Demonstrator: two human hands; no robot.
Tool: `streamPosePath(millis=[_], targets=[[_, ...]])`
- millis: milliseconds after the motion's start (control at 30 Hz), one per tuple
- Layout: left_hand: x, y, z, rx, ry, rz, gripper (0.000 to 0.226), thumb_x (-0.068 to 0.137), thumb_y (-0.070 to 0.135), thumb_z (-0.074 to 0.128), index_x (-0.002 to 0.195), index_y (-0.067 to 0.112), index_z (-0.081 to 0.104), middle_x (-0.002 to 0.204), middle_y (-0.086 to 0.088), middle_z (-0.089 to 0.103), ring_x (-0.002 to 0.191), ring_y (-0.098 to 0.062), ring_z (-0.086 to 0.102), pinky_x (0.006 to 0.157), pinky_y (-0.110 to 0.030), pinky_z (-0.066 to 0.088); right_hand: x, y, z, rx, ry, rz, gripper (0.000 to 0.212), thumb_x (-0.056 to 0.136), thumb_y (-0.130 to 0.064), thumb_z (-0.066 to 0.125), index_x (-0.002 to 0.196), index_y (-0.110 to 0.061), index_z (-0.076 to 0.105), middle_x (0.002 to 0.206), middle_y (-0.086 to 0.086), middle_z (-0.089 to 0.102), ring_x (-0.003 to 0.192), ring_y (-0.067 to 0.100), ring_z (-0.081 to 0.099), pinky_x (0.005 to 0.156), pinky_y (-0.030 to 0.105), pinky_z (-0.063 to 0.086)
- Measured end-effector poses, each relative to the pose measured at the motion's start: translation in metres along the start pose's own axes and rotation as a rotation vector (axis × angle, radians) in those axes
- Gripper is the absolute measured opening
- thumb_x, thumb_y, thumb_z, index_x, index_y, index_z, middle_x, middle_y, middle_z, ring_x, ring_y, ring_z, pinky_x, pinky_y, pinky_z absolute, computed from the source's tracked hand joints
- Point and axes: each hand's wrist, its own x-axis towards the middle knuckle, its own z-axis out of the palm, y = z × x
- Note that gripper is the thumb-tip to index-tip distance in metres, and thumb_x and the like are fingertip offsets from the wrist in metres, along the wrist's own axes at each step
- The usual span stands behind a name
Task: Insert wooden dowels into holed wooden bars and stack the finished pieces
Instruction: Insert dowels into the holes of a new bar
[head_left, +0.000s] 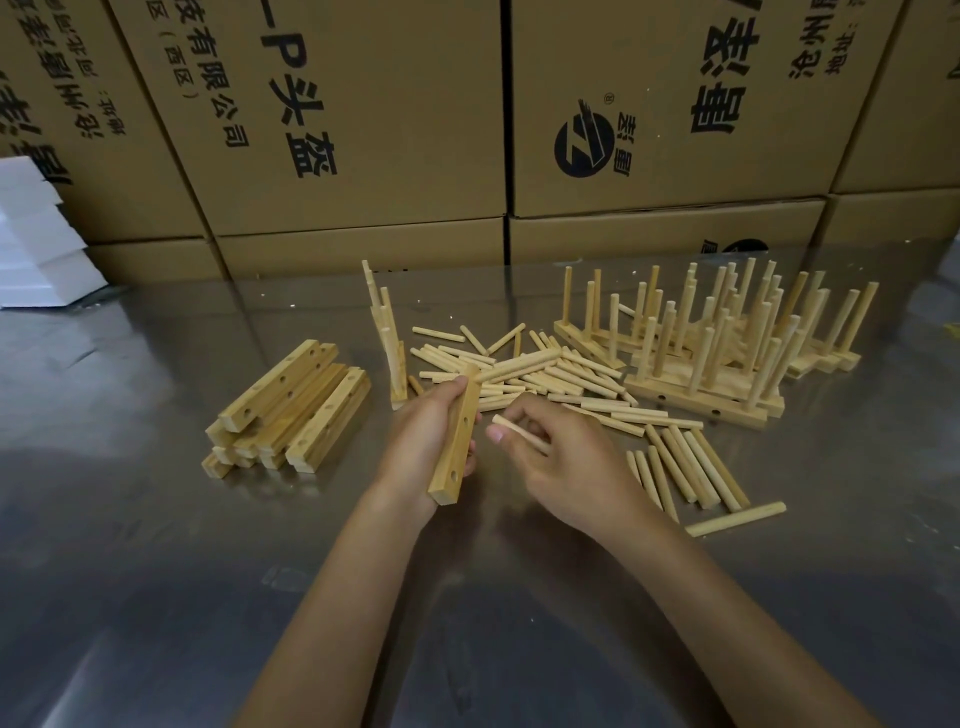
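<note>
Fingers of the left hand (426, 441) curl around a holed bar (457, 441) in the middle of the frame. Just right of it, the right hand (566, 457) pinches one dowel (519, 434). Both are above a shiny metal table (156, 571). Loose dowels (545, 379), plain bars (291, 415) and finished pieces (727, 353) lie behind. Big cardboard boxes (363, 130) fill the top.

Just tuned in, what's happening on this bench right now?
A person is assembling dowel racks. The left hand grips a holed wooden bar with no dowels in it yet, while the right hand pinches one dowel just beside it. Loose dowels lie scattered on the metal table, empty bars are piled at left, and finished pieces are stacked at right.
</note>
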Motion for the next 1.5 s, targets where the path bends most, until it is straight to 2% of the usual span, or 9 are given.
streamPosePath(millis=[100, 233, 467, 833, 967, 1133, 1267, 1400, 1500], targets=[[-0.003, -0.001, 0.004, 0.048, -0.002, 0.003, 0.028, 0.094, 0.034, 0.065, 0.098, 0.008, 0.071, 0.073, -0.006, 0.066, 0.051, -0.018, 0.055, 0.039, -0.023, 0.040, 0.000, -0.002, -0.002, -0.086, 0.020, -0.051, 0.015, 0.090, -0.029, 0.052, 0.078, -0.033, 0.061, 0.078, -0.014, 0.056, 0.073, 0.002, 0.052, 0.059, 0.020, 0.037], [-0.008, -0.002, 0.010, 0.109, -0.036, 0.028, 0.023, 0.090, 0.036, 0.068, 0.083, 0.016, 0.074, 0.059, -0.003, 0.062, 0.047, -0.018, 0.056, 0.040, -0.025, 0.041, -0.003, -0.003, -0.004, -0.276, 0.021, -0.053, 0.029, 0.082, -0.035, 0.038, 0.056, -0.024, 0.047, 0.061, -0.006, 0.053, 0.057, 0.010, 0.051, 0.048, 0.030, 0.031], [-0.017, -0.003, 0.017, 0.163, -0.063, 0.118, 0.030, 0.096, 0.038, 0.061, 0.075, 0.022, 0.075, 0.064, -0.002, 0.066, 0.049, -0.013, 0.057, 0.040, -0.022, 0.040, -0.004, 0.000, -0.004, -0.449, -0.002, -0.075, 0.037, 0.088, -0.038, 0.035, 0.057, -0.021, 0.046, 0.052, -0.004, 0.047, 0.049, 0.007, 0.041, 0.047, 0.028, 0.020], [-0.022, -0.013, 0.024, 0.310, -0.103, 0.319, 0.024, 0.101, 0.036, 0.054, 0.115, 0.033, 0.074, 0.071, 0.001, 0.065, 0.066, -0.021, 0.055, 0.048, -0.024, 0.039, -0.003, 0.006, -0.004, -0.398, -0.024, -0.037, 0.039, 0.088, -0.034, 0.041, 0.052, -0.020, 0.043, 0.050, -0.004, 0.045, 0.048, 0.006, 0.043, 0.047, 0.028, 0.021], [-0.021, -0.011, 0.025, 0.276, -0.103, 0.330, 0.024, 0.101, 0.034, 0.055, 0.116, 0.032, 0.074, 0.113, 0.004, 0.072, 0.112, -0.015, 0.065, 0.090, -0.040, 0.055, 0.000, 0.006, -0.006, -0.328, -0.008, -0.001, 0.032, 0.078, -0.036, 0.041, 0.051, -0.021, 0.045, 0.045, -0.004, 0.045, 0.046, 0.008, 0.043, 0.047, 0.026, 0.020], [-0.021, -0.014, 0.032, 0.157, 0.026, 0.227, 0.024, 0.100, 0.032, 0.056, 0.094, 0.036, 0.079, 0.101, 0.005, 0.076, 0.106, -0.023, 0.066, 0.093, -0.041, 0.051, 0.004, 0.005, -0.015, -0.343, 0.086, -0.008, 0.015, 0.068, -0.044, 0.047, 0.072, -0.033, 0.056, 0.063, -0.013, 0.059, 0.062, 0.003, 0.051, 0.054, 0.023, 0.030], [-0.006, -0.012, 0.018, 0.052, 0.189, 0.176, 0.030, 0.101, 0.032, 0.055, 0.124, 0.017, 0.069, 0.125, -0.009, 0.068, 0.121, -0.031, 0.060, 0.107, -0.050, 0.045, 0.010, 0.011, -0.023, -0.208, 0.262, -0.014, 0.020, 0.077, -0.035, 0.054, 0.094, -0.033, 0.063, 0.086, -0.018, 0.063, 0.079, 0.003, 0.056, 0.063, 0.022, 0.041], [0.011, -0.007, -0.003, -0.121, 0.257, 0.038, 0.031, 0.102, 0.029, 0.052, 0.121, 0.007, 0.064, 0.087, -0.012, 0.061, 0.065, -0.020, 0.056, 0.051, -0.024, 0.049, 0.014, 0.037, -0.038, -0.428, 0.340, 0.143, 0.017, 0.082, -0.010, 0.058, 0.090, -0.022, 0.068, 0.093, -0.004, 0.066, 0.093, 0.019, 0.058, 0.079, 0.034, 0.044], [0.017, -0.006, -0.012, -0.206, 0.191, -0.004, 0.034, 0.104, 0.025, 0.047, 0.128, 0.005, 0.059, 0.084, -0.012, 0.053, 0.053, -0.014, 0.044, 0.035, -0.018, 0.035, 0.014, 0.055, -0.040, -0.601, 0.165, 0.338, 0.020, 0.082, -0.012, 0.058, 0.097, -0.022, 0.068, 0.105, -0.001, 0.064, 0.113, 0.024, 0.050, 0.096, 0.039, 0.033]])
